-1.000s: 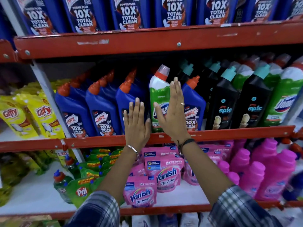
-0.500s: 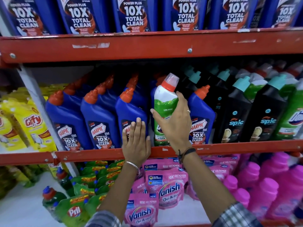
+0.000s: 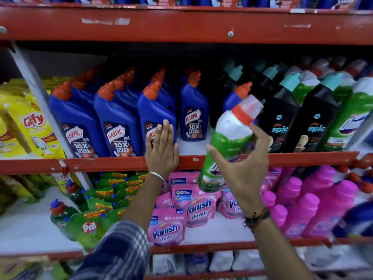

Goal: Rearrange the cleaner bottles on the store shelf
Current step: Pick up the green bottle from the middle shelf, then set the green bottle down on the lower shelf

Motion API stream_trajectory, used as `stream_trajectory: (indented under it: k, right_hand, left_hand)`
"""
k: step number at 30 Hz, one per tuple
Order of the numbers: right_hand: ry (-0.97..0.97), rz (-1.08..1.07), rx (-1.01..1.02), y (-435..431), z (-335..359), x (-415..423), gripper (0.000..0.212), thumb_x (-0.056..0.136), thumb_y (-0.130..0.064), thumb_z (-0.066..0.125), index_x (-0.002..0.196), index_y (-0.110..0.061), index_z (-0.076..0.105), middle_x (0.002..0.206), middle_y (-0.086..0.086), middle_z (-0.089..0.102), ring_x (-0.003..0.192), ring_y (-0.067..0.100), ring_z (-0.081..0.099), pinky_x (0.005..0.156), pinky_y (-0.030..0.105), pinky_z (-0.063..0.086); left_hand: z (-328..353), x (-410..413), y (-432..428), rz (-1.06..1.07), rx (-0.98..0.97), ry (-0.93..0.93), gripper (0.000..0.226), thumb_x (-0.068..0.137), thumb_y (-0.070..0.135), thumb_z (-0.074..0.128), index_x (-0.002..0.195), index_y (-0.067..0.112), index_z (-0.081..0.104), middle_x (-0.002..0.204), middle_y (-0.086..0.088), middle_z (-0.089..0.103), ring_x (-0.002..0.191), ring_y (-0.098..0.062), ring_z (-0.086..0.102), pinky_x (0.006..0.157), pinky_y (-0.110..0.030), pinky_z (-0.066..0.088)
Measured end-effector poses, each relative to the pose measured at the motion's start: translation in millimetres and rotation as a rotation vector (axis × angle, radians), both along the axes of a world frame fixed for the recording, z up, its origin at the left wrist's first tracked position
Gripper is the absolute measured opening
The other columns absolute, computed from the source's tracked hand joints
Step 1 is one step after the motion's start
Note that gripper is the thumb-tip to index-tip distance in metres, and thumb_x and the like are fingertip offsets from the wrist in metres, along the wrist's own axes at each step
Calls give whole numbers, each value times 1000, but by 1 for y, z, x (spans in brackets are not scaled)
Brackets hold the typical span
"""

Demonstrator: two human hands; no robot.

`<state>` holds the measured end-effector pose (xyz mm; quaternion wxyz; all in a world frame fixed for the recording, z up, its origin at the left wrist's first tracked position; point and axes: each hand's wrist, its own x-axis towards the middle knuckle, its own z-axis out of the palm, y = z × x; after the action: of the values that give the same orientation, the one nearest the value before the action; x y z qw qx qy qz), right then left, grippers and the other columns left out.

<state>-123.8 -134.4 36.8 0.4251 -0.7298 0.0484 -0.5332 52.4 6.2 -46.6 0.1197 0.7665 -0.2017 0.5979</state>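
- Right hand (image 3: 240, 170), centre-right of frame: grip closed around the green-and-white bottle (image 3: 226, 144), tilted, off the shelf (image 3: 302, 158)
- Left hand (image 3: 161, 146), centre: open, palm flat on a blue Harpic bottle (image 3: 155, 112); holds nothing
- Black Spic bottles (image 3: 282, 118) stand at right

The right hand (image 3: 240, 170) grips a tilted green bottle (image 3: 226, 146) before the shelf (image 3: 121, 163). The left hand (image 3: 161, 150) lies flat on a blue Harpic bottle (image 3: 155, 114)

We wear plaid sleeves (image 3: 119, 251) in blue and white, a thin silver bangle (image 3: 159, 177) just below our left hand (image 3: 161, 150), and dark cord bracelets (image 3: 255, 218) below the right hand (image 3: 242, 168).
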Motion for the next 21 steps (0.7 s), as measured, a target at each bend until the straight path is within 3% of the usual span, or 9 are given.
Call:
stream_trajectory:
  k: [3,5,8,11,15,21]
  right_hand:
    - [131,-16,71,-3,-43,-12,86,56,-39,88,125,-12,45,111,-17,49,98,4,53,76,10,45]
    - [240,-11,135,-6,-77,-15,85,54,-32,90,124,-17,45,106,-20,51,95,6,54,75,16,46]
    - [407,1,193,-10,-118,-16,80,55,-27,90,118,-26,40,109,-5,55,94,16,58,77,28,49]
    - [519,-6,211,-13,-150,-13,78,57,-28,89,117,-25,40,108,-6,55,92,16,59,81,37,53]
    - [632,38,273,-15,-181,-4,77,59,-24,88,115,-30,35,106,-6,57,93,18,62,84,42,55]
    - [707,31,251,-19,-207,9,77,62,-25,87,120,-20,38,111,3,62,97,23,63,85,41,55]
  left_hand:
    - [1,1,0,-1,1,4,68,95,28,32,152,12,-1,160,1,-12,147,-14,-7,120,-39,-5]
    - [0,0,1,-8,6,5,68,96,27,32,152,12,-2,160,1,-14,147,-14,-8,119,-39,-4]
    - [0,1,1,-10,14,18,67,96,27,31,151,12,-4,159,2,-16,147,-13,-10,119,-40,-5]
    - [1,1,1,-20,11,37,67,97,28,30,151,13,-8,158,3,-19,146,-13,-12,119,-40,-5]
    - [0,2,1,-37,12,43,67,97,28,28,150,14,-10,158,3,-21,146,-13,-14,119,-40,-3]
    - [0,3,1,-54,4,28,65,98,29,26,151,14,-9,158,4,-19,146,-13,-13,119,-41,0]
